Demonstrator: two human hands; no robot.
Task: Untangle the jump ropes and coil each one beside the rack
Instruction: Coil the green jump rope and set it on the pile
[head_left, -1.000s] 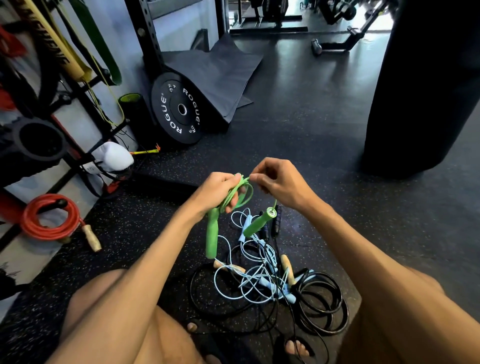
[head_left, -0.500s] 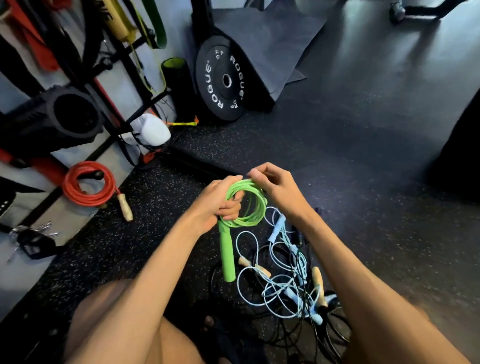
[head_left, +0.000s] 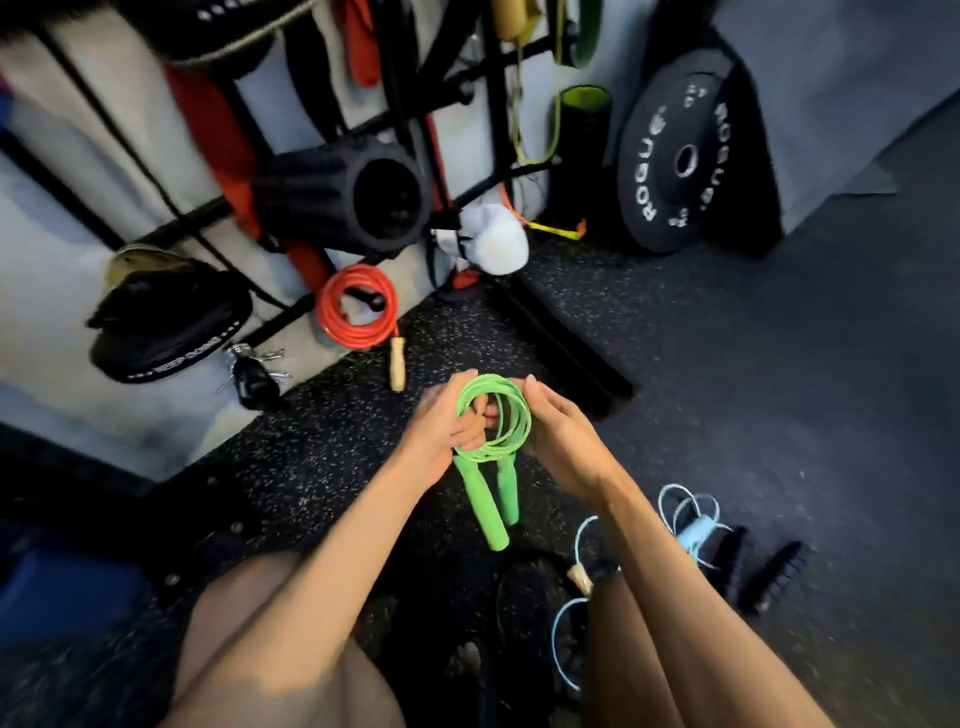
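Both hands hold a green jump rope (head_left: 511, 415) wound into a tight coil, its two green handles hanging below. My left hand (head_left: 441, 431) grips the coil's left side with fingers through the loop. My right hand (head_left: 558, 434) cups the right side. A red jump rope (head_left: 356, 306) lies coiled by the rack's base, one wooden handle on the floor. A light blue rope (head_left: 680, 512) and black ropes with black handles (head_left: 774, 574) lie tangled at lower right, partly hidden by my right arm.
The black rack (head_left: 498, 130) stands against the wall with a foam roller (head_left: 353, 200), bands and a white bag (head_left: 493, 241). A ROGUE weight plate (head_left: 675, 161) leans at the right. A black pouch (head_left: 166, 332) and keys (head_left: 254, 374) lie left. My knees fill the bottom.
My view has swung left toward the rack. The green rope is now fully coiled with both handles hanging together, and my hands have carried it away from the tangled pile.
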